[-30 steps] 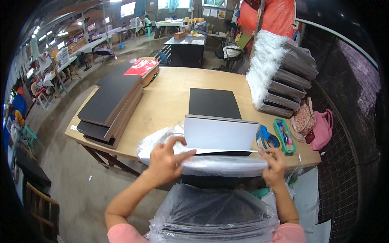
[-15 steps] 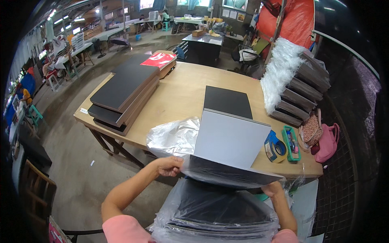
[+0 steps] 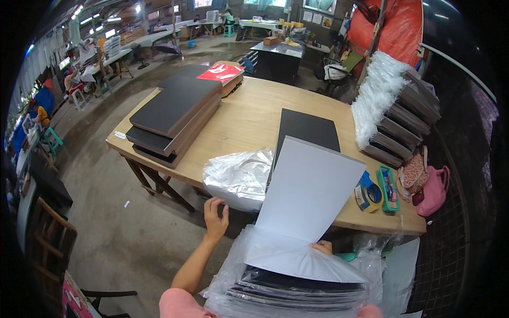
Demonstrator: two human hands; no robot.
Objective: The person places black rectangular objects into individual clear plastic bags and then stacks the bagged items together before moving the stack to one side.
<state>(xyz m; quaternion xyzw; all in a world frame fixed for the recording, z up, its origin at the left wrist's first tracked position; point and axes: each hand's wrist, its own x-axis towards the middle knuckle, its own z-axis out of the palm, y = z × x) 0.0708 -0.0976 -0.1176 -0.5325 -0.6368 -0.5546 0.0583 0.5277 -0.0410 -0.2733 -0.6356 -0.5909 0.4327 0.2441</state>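
Pale grey, the board [image 3: 313, 185] slants up from the stack of plastic-wrapped boards [image 3: 297, 297] against me to above the table [image 3: 254, 106], clear film [image 3: 297, 254] over its lower end. My right hand [image 3: 322, 247] grips its right edge; my left hand [image 3: 216, 220], empty, fingers loosely parted, is near the shiny plastic pile [image 3: 238, 175].
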